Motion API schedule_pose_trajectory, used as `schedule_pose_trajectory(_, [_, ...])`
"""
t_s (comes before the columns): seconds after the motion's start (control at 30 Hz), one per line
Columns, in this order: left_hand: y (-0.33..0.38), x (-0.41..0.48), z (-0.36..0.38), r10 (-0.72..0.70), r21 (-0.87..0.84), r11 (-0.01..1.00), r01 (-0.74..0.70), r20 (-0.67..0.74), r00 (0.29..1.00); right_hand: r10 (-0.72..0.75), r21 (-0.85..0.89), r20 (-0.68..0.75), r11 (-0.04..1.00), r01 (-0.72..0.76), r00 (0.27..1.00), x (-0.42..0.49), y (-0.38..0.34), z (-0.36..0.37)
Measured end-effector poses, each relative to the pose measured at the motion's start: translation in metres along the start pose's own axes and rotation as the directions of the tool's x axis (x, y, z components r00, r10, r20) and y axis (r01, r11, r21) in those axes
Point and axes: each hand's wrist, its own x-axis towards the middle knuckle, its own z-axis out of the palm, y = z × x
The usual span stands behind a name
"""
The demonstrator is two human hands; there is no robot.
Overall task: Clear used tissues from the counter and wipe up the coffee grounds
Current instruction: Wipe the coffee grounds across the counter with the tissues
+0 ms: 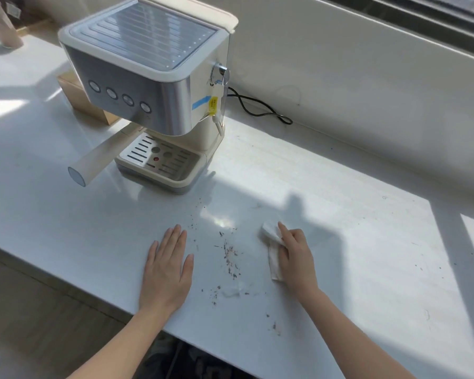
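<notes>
Dark coffee grounds (230, 258) lie scattered on the white counter (367, 269) between my two hands, with a few more specks near the front edge. My right hand (294, 258) presses a folded white tissue (272, 250) flat on the counter, just right of the grounds. My left hand (167, 269) rests flat on the counter to the left of the grounds, fingers spread and holding nothing. A small wet-looking smear or scrap (231, 291) sits among the lower grounds.
An espresso machine (148, 86) stands at the back left, its portafilter handle (93, 162) sticking out toward the front left. A black power cord (260, 108) lies behind it by the wall. A wooden box (80, 99) sits behind the machine.
</notes>
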Motion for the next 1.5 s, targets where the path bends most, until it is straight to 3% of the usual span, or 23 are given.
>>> schedule_pose_trajectory(0.17, [0.001, -0.001, 0.0, 0.003, -0.007, 1.0, -0.003, -0.009, 1.0, 0.21, -0.012, -0.063, 0.977, -0.211, 0.976, 0.016, 0.041, -0.023])
schedule_pose_trajectory(0.27, [0.002, -0.001, 0.0, 0.002, -0.015, 1.0, -0.002, -0.011, 1.0, 0.209, -0.074, -0.113, 0.973, -0.218, 0.971, 0.043, 0.042, -0.017])
schedule_pose_trajectory(0.4, [0.002, -0.001, 0.0, -0.001, -0.039, 0.999, 0.0, -0.007, 1.0, 0.228, -0.004, -0.11, 0.973, -0.23, 0.967, 0.086, 0.024, 0.004])
schedule_pose_trajectory(0.53, [0.001, -0.001, 0.001, 0.001, -0.043, 0.999, -0.001, 0.002, 1.0, 0.056, 0.02, -0.03, 0.998, -0.055, 0.998, 0.109, -0.015, 0.032])
schedule_pose_trajectory(0.63, [0.0, 0.0, 0.001, -0.005, -0.066, 0.998, 0.005, 0.002, 1.0, -0.094, 0.082, 0.117, 0.993, 0.085, 0.989, 0.107, -0.049, 0.051])
schedule_pose_trajectory(0.83, [0.001, 0.001, -0.002, -0.019, -0.163, 0.987, 0.014, -0.03, 0.999, -0.376, 0.199, 0.362, 0.925, 0.323, 0.853, 0.05, -0.09, 0.065])
schedule_pose_trajectory(1.03, [0.003, 0.001, -0.006, -0.016, -0.21, 0.978, 0.005, -0.054, 0.998, -0.429, 0.243, 0.467, 0.903, 0.353, 0.774, 0.004, -0.098, 0.055])
schedule_pose_trajectory(1.17, [0.002, -0.002, -0.013, -0.049, -0.337, 0.941, 0.033, -0.039, 0.998, -0.4, 0.244, 0.513, 0.916, 0.318, 0.759, -0.011, -0.096, 0.05])
schedule_pose_trajectory(1.23, [-0.01, 0.002, -0.021, -0.059, -0.29, 0.956, 0.036, -0.068, 0.996, -0.367, 0.239, 0.535, 0.93, 0.281, 0.761, -0.014, -0.096, 0.048])
schedule_pose_trajectory(1.3, [-0.028, 0.006, -0.028, -0.084, -0.11, 0.991, 0.072, -0.108, 0.991, -0.29, 0.256, 0.481, 0.949, 0.184, 0.827, -0.013, -0.096, 0.046])
schedule_pose_trajectory(1.4, [-0.045, 0.007, -0.031, -0.157, 0.077, 0.984, 0.163, -0.072, 0.985, -0.095, 0.27, 0.197, 0.962, 0.039, 0.976, 0.007, -0.089, 0.04])
schedule_pose_trajectory(1.5, [-0.046, 0.007, -0.028, -0.152, 0.113, 0.981, 0.158, -0.059, 0.987, 0.04, 0.211, 0.029, 0.976, -0.046, 0.999, 0.042, -0.073, 0.031])
